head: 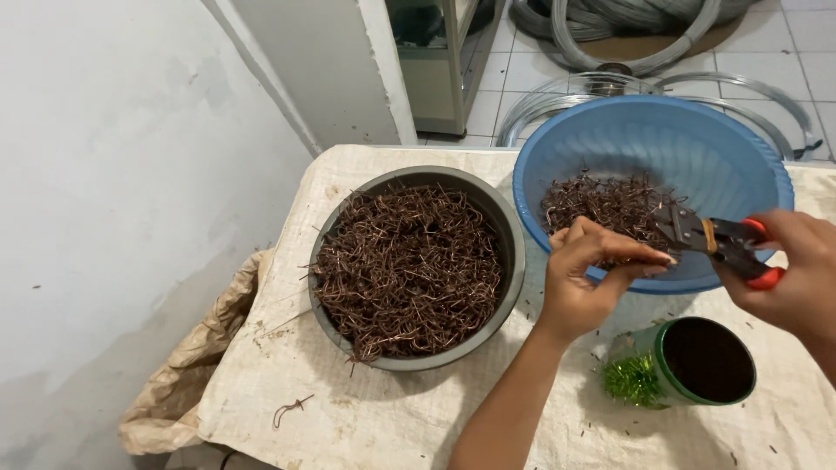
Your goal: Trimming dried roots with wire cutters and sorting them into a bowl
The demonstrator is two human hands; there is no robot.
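Observation:
My left hand (592, 274) hovers at the front rim of the blue plastic basin (723, 148), fingers pinched together on what looks like a small brown wire piece. My right hand (797, 270) grips red-handled pliers (710, 237) whose dark jaws point left toward my left fingertips. The basin holds a small heap of brown wire hooks (601, 202). To the left, a grey metal bowl (501, 218) is filled with a big tangle of the same brown wire hooks (409, 265).
A green cup (705, 361) lies below my hands with shiny green strands (634, 379) beside it. A woven white sack cloth (366, 418) covers the table; one stray hook (292, 409) lies on it. Wire coils (627, 35) rest on the tiled floor behind. A wall stands at left.

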